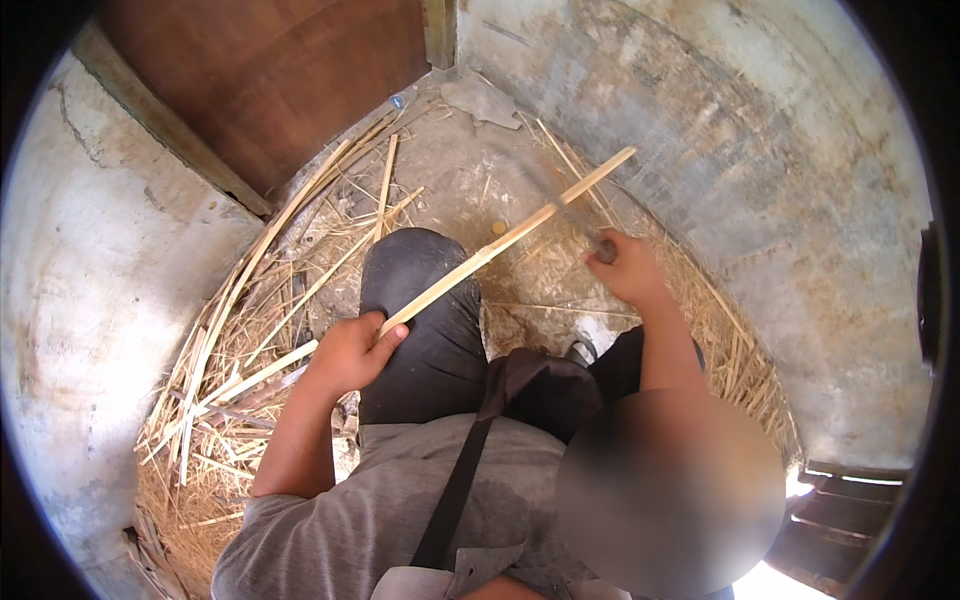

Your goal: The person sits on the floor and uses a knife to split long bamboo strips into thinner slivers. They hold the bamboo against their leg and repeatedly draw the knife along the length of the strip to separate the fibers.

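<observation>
I look down between pale plaster walls (720, 190), stained, cracked and bent by my lens, and a smooth brown panel (270, 80) edged with worn timber. The grimy grey floor (450, 150) carries dry, stringy shavings (735, 370) along the right, and long, thin strips (247, 268) heaped on the left. A straight, squared pale stick (520, 233) slants across the dark-trousered left knee (415, 265); my left hand (350, 352) is wrapped round it. My right hand (630, 270) is closed on the dark handle of a bladed tool (580, 220), its blurred blade crossing the stick; whether they touch, I can't tell.
</observation>
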Available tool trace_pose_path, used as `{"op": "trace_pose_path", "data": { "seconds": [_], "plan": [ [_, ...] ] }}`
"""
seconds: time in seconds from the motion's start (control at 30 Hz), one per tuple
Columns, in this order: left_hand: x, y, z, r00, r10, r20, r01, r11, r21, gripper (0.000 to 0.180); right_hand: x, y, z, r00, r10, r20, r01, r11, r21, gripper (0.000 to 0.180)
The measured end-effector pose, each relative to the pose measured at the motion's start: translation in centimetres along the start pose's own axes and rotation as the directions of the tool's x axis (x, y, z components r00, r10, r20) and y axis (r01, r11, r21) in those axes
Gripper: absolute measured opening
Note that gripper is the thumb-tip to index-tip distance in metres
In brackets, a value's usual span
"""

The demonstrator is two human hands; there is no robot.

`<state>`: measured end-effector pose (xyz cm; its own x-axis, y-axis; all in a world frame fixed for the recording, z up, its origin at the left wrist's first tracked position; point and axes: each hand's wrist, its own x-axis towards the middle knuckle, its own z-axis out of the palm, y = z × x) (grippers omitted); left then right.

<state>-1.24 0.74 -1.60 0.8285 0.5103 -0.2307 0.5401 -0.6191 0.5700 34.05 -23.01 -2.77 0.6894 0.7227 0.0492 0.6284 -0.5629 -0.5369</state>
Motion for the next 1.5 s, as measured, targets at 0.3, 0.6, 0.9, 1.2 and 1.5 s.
{"op": "trace_pose_path", "data": {
  "seconds": [0.3, 0.6, 0.9, 1.2, 1.5],
  "plan": [
    [0.7, 0.2, -1.0, 0.992, -0.042, 0.122, 0.044, 0.999, -0.012, 0.055, 1.7, -0.5, 3.3, 0.925, -0.088, 0.371, 0.088, 0.996, 0.017, 0.047],
    [1.3, 0.2, -1.3, 0.989, -0.031, 0.147, 0.038, 0.998, -0.046, 0.058, 0.9, -1.0, 3.7, 0.924, -0.048, 0.379, 0.037, 0.999, 0.038, 0.055],
    [0.8, 1.0, -1.0, 0.994, -0.039, 0.102, 0.036, 0.999, 0.028, 0.057, 2.5, 2.1, 5.4, 0.943, -0.016, 0.331, -0.017, 0.995, 0.096, 0.068],
    [0.9, 0.9, -0.8, 0.993, -0.061, 0.104, 0.056, 0.997, 0.048, 0.055, 0.9, -1.2, 4.7, 0.909, -0.108, 0.402, 0.089, 0.994, 0.067, 0.061],
    [0.7, 1.2, -0.5, 0.997, -0.041, 0.063, 0.037, 0.998, 0.059, 0.056, 2.0, 1.6, 5.4, 0.923, -0.061, 0.380, 0.028, 0.995, 0.091, 0.063]
  ]
}}
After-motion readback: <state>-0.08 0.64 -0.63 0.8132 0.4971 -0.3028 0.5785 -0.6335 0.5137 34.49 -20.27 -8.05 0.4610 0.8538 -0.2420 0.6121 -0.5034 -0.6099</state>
